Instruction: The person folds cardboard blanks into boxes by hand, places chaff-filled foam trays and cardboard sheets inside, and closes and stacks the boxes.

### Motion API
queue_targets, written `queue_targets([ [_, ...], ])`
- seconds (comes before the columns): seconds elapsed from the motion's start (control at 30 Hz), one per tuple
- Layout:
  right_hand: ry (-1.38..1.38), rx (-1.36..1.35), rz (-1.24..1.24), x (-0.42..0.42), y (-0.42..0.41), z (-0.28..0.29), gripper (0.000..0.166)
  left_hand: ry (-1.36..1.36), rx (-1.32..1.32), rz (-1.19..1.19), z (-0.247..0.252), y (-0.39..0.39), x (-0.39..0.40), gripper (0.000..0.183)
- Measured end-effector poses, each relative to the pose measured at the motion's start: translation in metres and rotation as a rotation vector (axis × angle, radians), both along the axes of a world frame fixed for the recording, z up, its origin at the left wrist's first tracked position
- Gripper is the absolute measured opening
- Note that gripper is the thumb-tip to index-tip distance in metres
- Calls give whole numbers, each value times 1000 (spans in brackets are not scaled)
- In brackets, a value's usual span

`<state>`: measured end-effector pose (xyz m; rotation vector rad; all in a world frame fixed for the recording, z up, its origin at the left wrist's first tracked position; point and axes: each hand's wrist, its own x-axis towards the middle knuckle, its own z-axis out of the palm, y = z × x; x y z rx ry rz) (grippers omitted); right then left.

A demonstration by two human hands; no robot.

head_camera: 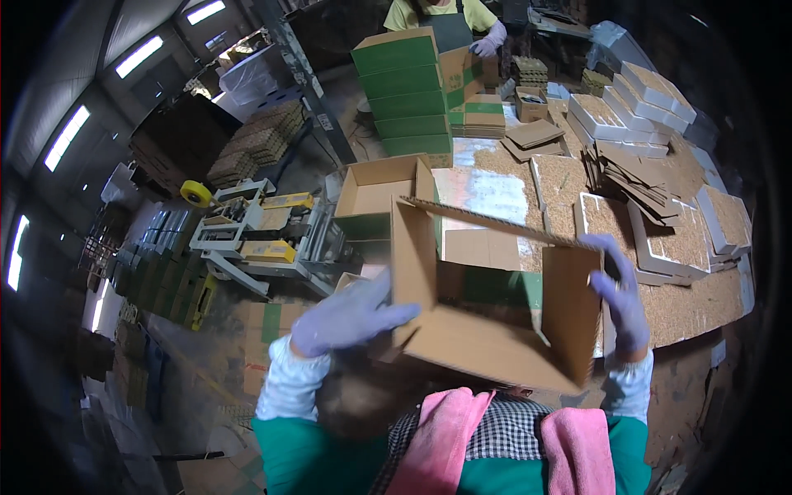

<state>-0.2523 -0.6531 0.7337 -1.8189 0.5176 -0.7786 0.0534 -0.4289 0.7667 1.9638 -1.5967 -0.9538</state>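
Observation:
A brown cardboard box [489,343] is held up in front of my body, tilted, its walls standing and its inside facing me. Through its open middle a green-banded piece of cardboard [501,289] shows. My left hand [352,315], in a purple glove, grips the box's left wall near the lower corner. On the opposite side, my right hand [622,297], gloved alike, grips the right wall near its upper corner. Some of its fingers are hidden behind the cardboard. Just beyond stands an open box [378,185] with a green outer side.
Green boxes [405,99] rise in a stack ahead, beside a co-worker [455,28] handling cardboard. White foam trays [671,247] of loose grain-like filler and cardboard sheets [631,179] cover the table's right side. A carton-sealing machine [266,226] with rollers stands left.

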Motion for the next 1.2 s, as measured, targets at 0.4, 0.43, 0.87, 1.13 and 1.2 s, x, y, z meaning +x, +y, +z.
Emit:
queue_targets([
  [0.4,553,-477,-118,43,-57,-102,135,-879,-597,-157,-78,-111,-48,91],
  [0.43,526,-465,-155,40,-51,-101,126,-925,-715,-45,-71,-115,-45,92],
  [0.87,492,-311,-203,-6,-17,-86,77,-465,-218,-517,-96,-136,-63,59],
  [1.13,-67,326,-65,4,73,-55,59,588,-837,37,-138,-53,-7,83],
  [1.2,-33,171,-10,21,85,1,64,572,-621,233,-258,-37,36,62],
])
